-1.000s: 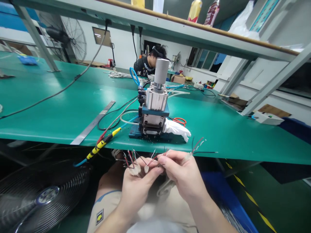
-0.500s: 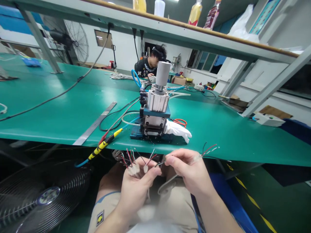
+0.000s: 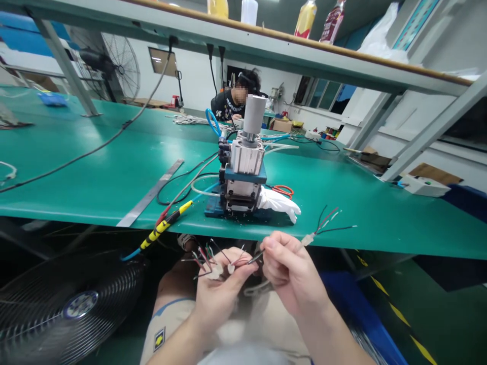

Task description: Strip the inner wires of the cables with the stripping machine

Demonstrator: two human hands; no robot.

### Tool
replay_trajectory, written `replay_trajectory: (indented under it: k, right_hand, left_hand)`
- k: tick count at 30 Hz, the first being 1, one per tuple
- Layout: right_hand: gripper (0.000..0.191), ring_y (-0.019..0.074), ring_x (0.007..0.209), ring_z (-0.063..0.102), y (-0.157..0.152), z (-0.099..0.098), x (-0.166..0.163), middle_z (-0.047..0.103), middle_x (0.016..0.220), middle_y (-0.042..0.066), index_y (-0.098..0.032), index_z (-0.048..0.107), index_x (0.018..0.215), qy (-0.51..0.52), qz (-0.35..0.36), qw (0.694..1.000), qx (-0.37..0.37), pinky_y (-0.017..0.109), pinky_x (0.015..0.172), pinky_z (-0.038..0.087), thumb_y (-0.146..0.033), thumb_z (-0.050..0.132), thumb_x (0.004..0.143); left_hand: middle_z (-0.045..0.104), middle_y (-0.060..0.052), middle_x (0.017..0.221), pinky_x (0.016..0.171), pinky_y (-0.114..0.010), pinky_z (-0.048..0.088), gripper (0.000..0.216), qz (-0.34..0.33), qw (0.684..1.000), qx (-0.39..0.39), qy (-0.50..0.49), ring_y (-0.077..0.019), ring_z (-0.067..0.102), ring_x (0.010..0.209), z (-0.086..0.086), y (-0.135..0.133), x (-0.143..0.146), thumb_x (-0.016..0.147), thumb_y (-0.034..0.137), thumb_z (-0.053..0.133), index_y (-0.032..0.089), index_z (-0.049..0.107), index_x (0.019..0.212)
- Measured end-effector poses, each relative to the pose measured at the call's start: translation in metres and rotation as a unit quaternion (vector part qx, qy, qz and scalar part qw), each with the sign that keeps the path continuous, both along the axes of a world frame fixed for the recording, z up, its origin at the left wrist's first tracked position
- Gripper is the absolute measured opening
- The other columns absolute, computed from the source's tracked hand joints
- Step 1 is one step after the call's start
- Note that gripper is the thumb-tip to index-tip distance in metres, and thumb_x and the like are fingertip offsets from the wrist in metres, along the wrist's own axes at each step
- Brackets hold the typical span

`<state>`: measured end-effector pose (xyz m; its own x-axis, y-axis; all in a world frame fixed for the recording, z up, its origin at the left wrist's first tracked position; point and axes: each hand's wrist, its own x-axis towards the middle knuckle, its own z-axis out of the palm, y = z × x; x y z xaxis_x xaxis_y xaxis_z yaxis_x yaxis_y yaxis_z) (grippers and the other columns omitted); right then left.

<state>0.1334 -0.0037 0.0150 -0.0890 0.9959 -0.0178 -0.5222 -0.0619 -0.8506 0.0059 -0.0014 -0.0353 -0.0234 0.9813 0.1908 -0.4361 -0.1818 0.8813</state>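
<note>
In the head view, my left hand (image 3: 222, 286) is closed round several white cable ends (image 3: 215, 271) whose thin red, black, green and white wires fan out upward. Its thumb and index finger pinch the wires of one more cable end (image 3: 231, 268). My right hand (image 3: 291, 271) is closed, with thumb and index fingertip on a thin dark wire (image 3: 257, 256) that reaches toward the left thumb. Another cable end (image 3: 307, 239) sticks out behind the right hand, its black, red and white wires spread to the right. Both hands are just below the table edge, above my lap.
A pneumatic machine (image 3: 245, 172) stands on the green table (image 3: 342, 203), a white glove (image 3: 279, 202) beside it. Around it lie orange-handled scissors (image 3: 282, 190), a steel ruler (image 3: 150, 192) and a yellow-black taped air line (image 3: 165, 225). A floor fan (image 3: 79, 304) is at lower left. A person (image 3: 232, 104) sits opposite.
My right hand has turned more upright, and the cable end behind it has swung up with its wires spread wider. My left hand has shifted slightly right.
</note>
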Motion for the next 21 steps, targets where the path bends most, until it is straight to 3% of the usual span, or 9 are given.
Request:
replay_trajectory:
  k: [4,7,10,13,16,18,21]
  right_hand:
    - [0.04,0.0023,0.038,0.018,0.0,-0.001,0.0,0.039,0.043,-0.009,-0.016,0.058,0.059,-0.034,-0.045,0.998,0.033,0.018,0.037,0.013,-0.041,0.086,0.075]
    - [0.037,0.0068,0.041,0.04,0.001,-0.004,-0.004,0.057,0.048,-0.001,-0.016,0.062,0.059,-0.108,-0.085,0.989,0.063,0.019,0.041,0.03,-0.039,0.084,0.077]
    - [0.03,0.0143,0.052,0.058,0.003,-0.008,-0.004,0.068,0.059,0.005,-0.017,0.069,0.065,-0.148,-0.104,0.981,0.075,0.025,0.051,0.046,-0.039,0.082,0.08]
    - [0.032,0.0112,0.044,0.046,0.005,-0.012,-0.002,0.058,0.05,-0.001,-0.018,0.068,0.063,-0.16,-0.127,0.976,0.075,0.024,0.046,0.042,-0.042,0.082,0.079]
    - [0.036,0.0076,0.039,0.027,0.007,-0.015,-0.001,0.039,0.041,-0.008,-0.019,0.064,0.061,-0.15,-0.123,0.979,0.064,0.023,0.042,0.035,-0.044,0.083,0.078]
    - [0.037,0.0067,0.04,0.021,0.008,-0.015,0.0,0.034,0.041,-0.01,-0.019,0.063,0.061,-0.142,-0.111,0.982,0.059,0.023,0.041,0.031,-0.045,0.082,0.078]
    - [0.039,0.0062,0.041,0.019,0.008,-0.011,0.001,0.035,0.043,-0.009,-0.018,0.061,0.061,-0.147,-0.103,0.982,0.055,0.023,0.039,0.022,-0.047,0.082,0.077]
  left_hand:
    - [0.072,-0.004,0.078,0.066,-0.021,0.054,0.011,-0.037,0.999,-0.003,0.033,-0.013,0.064,0.069,0.0,0.002,-0.005,0.079,0.026,0.081,0.017,0.074,0.077]
    - [0.072,-0.003,0.077,0.062,-0.018,0.052,0.019,-0.055,0.995,-0.012,0.079,-0.0121,0.062,0.065,0.005,0.001,-0.003,0.073,0.023,0.084,0.018,0.075,0.09]
    - [0.07,-0.002,0.072,0.059,-0.018,0.05,0.023,-0.024,0.996,-0.036,0.084,-0.0119,0.06,0.063,0.011,0.001,0.001,0.067,0.024,0.088,0.016,0.074,0.084]
    - [0.06,0.0,0.058,0.049,-0.015,0.039,0.026,0.005,0.994,-0.068,0.082,-0.007,0.047,0.051,0.011,0.003,0.001,0.079,0.037,0.08,0.013,0.071,0.072]
    - [0.044,0.006,0.048,0.041,-0.015,0.021,0.036,-0.009,0.995,-0.09,0.051,-0.0029,0.029,0.042,0.008,0.004,0.0,0.086,0.046,0.072,0.012,0.069,0.075]
    - [0.048,0.005,0.051,0.04,-0.015,0.017,0.036,-0.025,0.994,-0.103,0.013,-0.0014,0.027,0.04,0.008,0.004,0.0,0.084,0.047,0.074,0.012,0.067,0.078]
    - [0.065,-0.001,0.075,0.038,-0.015,0.018,0.034,-0.031,0.993,-0.107,-0.041,0.0017,0.027,0.038,0.012,0.003,-0.002,0.076,0.039,0.084,0.014,0.063,0.086]
